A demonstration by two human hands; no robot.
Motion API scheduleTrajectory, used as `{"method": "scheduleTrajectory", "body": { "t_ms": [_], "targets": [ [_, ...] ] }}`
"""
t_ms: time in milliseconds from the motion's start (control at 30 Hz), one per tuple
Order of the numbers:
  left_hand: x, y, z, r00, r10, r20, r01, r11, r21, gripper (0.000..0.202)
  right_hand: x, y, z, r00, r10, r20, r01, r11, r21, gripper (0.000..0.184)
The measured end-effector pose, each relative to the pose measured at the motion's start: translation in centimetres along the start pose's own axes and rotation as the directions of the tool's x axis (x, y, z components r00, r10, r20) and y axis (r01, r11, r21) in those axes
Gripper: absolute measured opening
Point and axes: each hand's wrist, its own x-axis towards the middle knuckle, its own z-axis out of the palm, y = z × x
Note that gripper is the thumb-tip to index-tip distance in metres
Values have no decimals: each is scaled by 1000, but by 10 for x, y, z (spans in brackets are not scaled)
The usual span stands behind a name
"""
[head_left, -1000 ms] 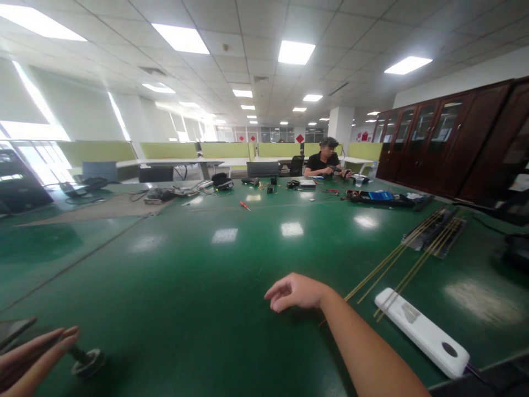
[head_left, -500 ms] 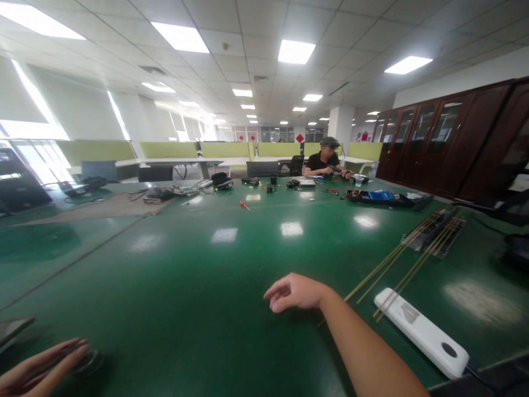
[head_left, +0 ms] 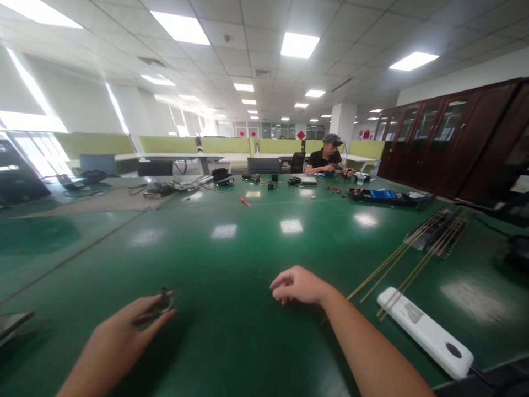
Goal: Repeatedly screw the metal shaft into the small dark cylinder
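Observation:
My left hand (head_left: 124, 325) hovers over the green table (head_left: 231, 259) at the lower left, its fingertips pinched on a small dark round part with a short stem (head_left: 164, 302). My right hand (head_left: 298, 285) rests near the middle of the table, fingers loosely curled and apart, holding nothing. Thin brass rods (head_left: 407, 259) lie just right of that hand.
A white power strip (head_left: 425, 332) lies at the lower right, under the rods' near ends. A dark tray (head_left: 437, 231) sits further right. Tools, cables and a red screwdriver (head_left: 245, 202) litter the far side, where a seated person (head_left: 327, 158) works. Wooden cabinets (head_left: 446, 138) line the right wall.
My left hand has picked up the small dark part from the lower left corner and carried it right, toward the table's middle. The right hand has barely moved.

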Motion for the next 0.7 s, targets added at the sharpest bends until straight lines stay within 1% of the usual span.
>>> {"method": "scheduleTrajectory", "body": {
  "t_ms": [33,67,100,167,200,267,333,400,467,500,567,700],
  "targets": [
    [8,11,11,993,78,88,-79,997,2,44,0,0,1,1000,-3,-24,3,1000,-6,35],
    [14,24,24,974,164,154,-165,986,-8,42,1,-1,2,999,-10,-41,9,1000,-14,35],
    [20,39,36,953,232,194,-234,972,-16,42,1,-1,3,998,-20,-55,18,1000,-24,37],
    [26,68,58,925,306,223,-312,950,-10,40,2,0,5,996,-49,-80,46,998,-42,43],
    [27,80,68,907,347,240,-355,935,-10,35,3,0,7,994,-66,-91,62,997,-47,47],
    [27,98,84,859,425,286,-440,898,-10,27,5,1,10,989,-102,-110,97,994,-51,55],
    [25,106,95,817,483,315,-506,863,-12,25,6,2,13,981,-145,-125,136,987,-81,57],
    [23,108,102,794,513,326,-539,842,-10,26,6,2,15,976,-185,-119,168,976,-141,45],
    [21,106,105,783,522,337,-553,833,-5,27,6,1,16,975,-203,-92,182,963,-197,30],
    [21,106,107,780,524,343,-558,830,0,28,6,0,17,976,-202,-82,181,960,-212,26],
    [18,107,109,771,533,349,-573,819,16,29,6,0,18,979,-191,-72,172,963,-209,23],
    [13,113,114,744,570,349,-618,786,32,30,9,-1,22,986,-163,-35,158,979,-127,20]
  ]
}}
